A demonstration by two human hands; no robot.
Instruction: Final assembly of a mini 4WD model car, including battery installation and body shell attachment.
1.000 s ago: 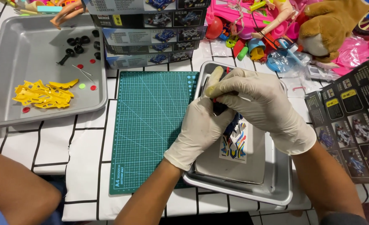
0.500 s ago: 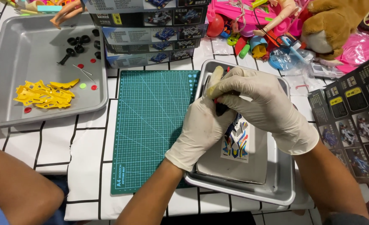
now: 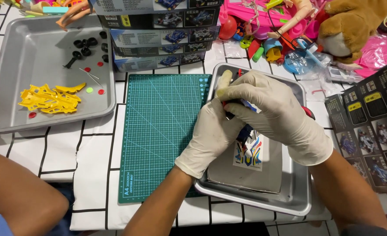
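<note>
**A:** ok so what's going on here? Both gloved hands are bunched up over the right tray (image 3: 299, 197), yeah?

**B:** yep. Left hand (image 3: 211, 133) and right hand (image 3: 272, 111) are pressed together over the far half of that metal tray, both closed around a small toy car part (image 3: 245, 131), dark blue and black. Most of it is hidden under the fingers, so I can't tell exactly what piece it is.

**A:** how's the grip look?

**B:** narrow on both. Right hand wraps over the top, left hand cups from the left side. They're touching each other.

**A:** anything under them?

**B:** a grey card lying in the tray with a colourful sticker sheet (image 3: 248, 155) on it, just near of the hands.

**A:** and the rest of the counter?

**B:** green cutting mat (image 3: 158, 131) just left of that tray. Far left there's a second metal tray (image 3: 10, 65) with yellow plastic parts (image 3: 49, 98), black wheels (image 3: 85, 43) and a few little red pieces. Stacked kit boxes (image 3: 158, 26) at the far edge, pink toys and a brown plush (image 3: 355, 24) far right, dark leaflets (image 3: 372, 131) on the right. Someone else's arm (image 3: 18, 196) pokes in near left.
</note>
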